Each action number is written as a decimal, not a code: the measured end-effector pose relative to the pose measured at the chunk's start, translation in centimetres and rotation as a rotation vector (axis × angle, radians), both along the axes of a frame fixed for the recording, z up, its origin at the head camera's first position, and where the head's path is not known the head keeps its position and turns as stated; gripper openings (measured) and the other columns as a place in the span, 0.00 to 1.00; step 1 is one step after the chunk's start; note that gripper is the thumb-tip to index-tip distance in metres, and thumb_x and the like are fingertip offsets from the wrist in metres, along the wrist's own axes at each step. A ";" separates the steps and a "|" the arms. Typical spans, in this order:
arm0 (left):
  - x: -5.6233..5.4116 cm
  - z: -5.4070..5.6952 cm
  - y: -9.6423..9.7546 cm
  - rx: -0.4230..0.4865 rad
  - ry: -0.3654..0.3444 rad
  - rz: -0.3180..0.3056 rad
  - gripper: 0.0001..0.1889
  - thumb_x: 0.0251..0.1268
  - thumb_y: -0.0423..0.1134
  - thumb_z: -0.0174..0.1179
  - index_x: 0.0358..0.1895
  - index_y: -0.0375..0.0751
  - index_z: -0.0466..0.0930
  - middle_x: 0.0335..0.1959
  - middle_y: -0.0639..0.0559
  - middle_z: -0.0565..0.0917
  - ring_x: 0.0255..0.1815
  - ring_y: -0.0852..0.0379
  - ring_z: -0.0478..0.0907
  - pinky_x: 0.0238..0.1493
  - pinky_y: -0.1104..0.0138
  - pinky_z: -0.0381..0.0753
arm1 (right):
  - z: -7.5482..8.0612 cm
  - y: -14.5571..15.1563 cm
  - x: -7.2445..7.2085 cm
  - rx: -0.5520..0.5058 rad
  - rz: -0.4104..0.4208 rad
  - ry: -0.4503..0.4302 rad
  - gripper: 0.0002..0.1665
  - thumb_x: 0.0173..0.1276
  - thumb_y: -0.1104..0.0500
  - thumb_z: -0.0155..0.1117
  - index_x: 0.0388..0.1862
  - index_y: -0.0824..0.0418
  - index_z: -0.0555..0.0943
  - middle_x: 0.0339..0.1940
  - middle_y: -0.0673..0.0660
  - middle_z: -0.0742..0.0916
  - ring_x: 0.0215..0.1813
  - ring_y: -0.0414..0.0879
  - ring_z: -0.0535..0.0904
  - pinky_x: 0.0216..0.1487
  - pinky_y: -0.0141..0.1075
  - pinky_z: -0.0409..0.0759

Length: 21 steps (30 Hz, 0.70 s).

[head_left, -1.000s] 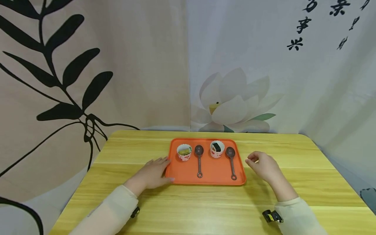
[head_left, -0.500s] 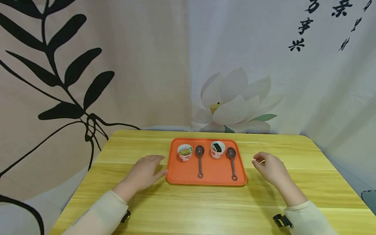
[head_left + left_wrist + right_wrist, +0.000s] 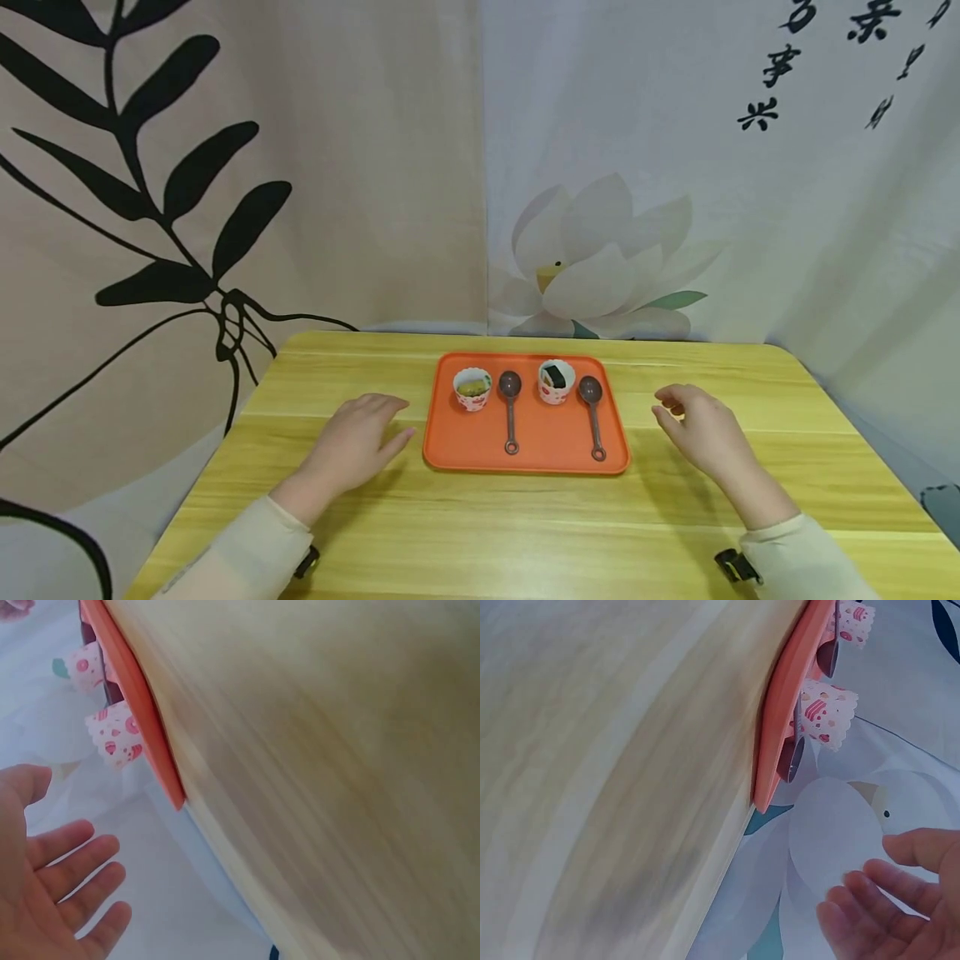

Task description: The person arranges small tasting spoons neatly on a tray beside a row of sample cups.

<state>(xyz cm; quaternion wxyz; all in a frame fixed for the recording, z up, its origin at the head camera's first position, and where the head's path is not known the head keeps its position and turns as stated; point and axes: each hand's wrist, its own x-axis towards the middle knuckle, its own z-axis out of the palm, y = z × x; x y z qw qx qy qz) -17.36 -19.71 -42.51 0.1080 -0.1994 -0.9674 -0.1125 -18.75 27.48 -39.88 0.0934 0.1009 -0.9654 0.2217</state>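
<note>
An orange tray (image 3: 551, 454) lies flat on the table. On it, from left to right, are a patterned paper cup (image 3: 472, 402) with yellow-green food, a dark spoon (image 3: 510, 408), a second paper cup (image 3: 555, 393) holding something white and black, and another dark spoon (image 3: 593, 417). My left hand (image 3: 348, 446) hovers just left of the tray, its fingers relaxed and apart from it. To the right of the tray is my right hand (image 3: 701, 429), fingers loosely bent and holding nothing. Both wrist views show the palms free of any object.
The wooden table (image 3: 525, 533) ends at a back edge close behind the tray. Behind it hangs a light curtain (image 3: 382, 167) printed with a dark plant, a flower and characters.
My left hand has let go of the tray's left edge and drawn back to the left. My right hand has moved a little farther right. Tray, cups and spoons stay put.
</note>
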 end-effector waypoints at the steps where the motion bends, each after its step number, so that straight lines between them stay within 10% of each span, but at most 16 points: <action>1: 0.0 0.1 -0.1 0.000 0.003 0.000 0.26 0.71 0.54 0.60 0.62 0.38 0.79 0.60 0.43 0.82 0.64 0.41 0.75 0.67 0.45 0.69 | 0.0 0.0 0.0 0.003 0.001 0.007 0.17 0.72 0.59 0.64 0.53 0.70 0.82 0.45 0.66 0.86 0.47 0.63 0.83 0.46 0.57 0.80; 21: -0.1 1.6 -1.4 -0.037 0.122 0.013 0.31 0.69 0.56 0.60 0.64 0.36 0.76 0.60 0.41 0.81 0.63 0.40 0.75 0.67 0.46 0.67 | 1.1 1.3 -0.1 0.098 0.020 0.148 0.19 0.71 0.58 0.65 0.55 0.70 0.81 0.52 0.70 0.85 0.50 0.69 0.82 0.47 0.61 0.79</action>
